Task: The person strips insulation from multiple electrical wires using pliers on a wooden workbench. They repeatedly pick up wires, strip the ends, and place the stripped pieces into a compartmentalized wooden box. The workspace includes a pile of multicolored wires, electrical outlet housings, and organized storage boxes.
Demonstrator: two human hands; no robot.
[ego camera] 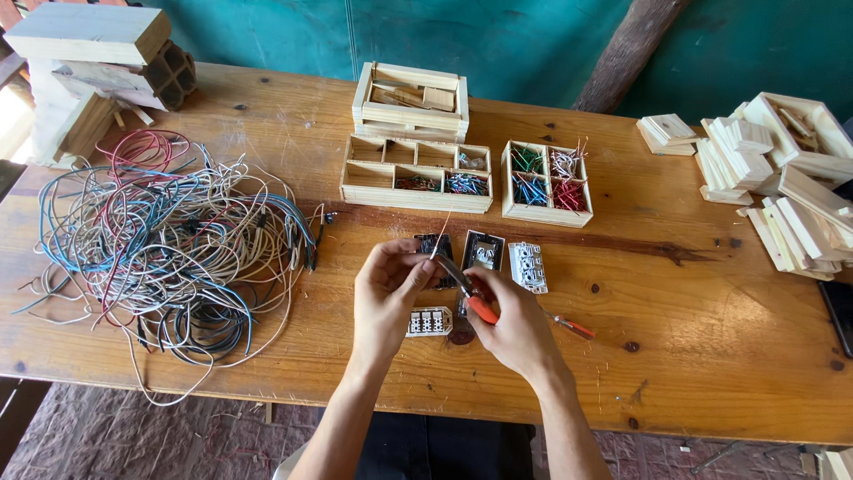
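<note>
A short white wire (442,233), light and springy, is pinched in the left hand (388,293); orange-handled pliers (469,292), clasped by the right hand (515,331), meet it at five o'clock. It is probably best gripped near its end.

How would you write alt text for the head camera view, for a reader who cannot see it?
Over a wooden table, the left hand pinches a thin pale wire while the right hand holds orange-handled pliers to it. A tangled wire pile lies at left; wooden trays of sorted wire pieces and switch parts lie behind the hands.
</note>
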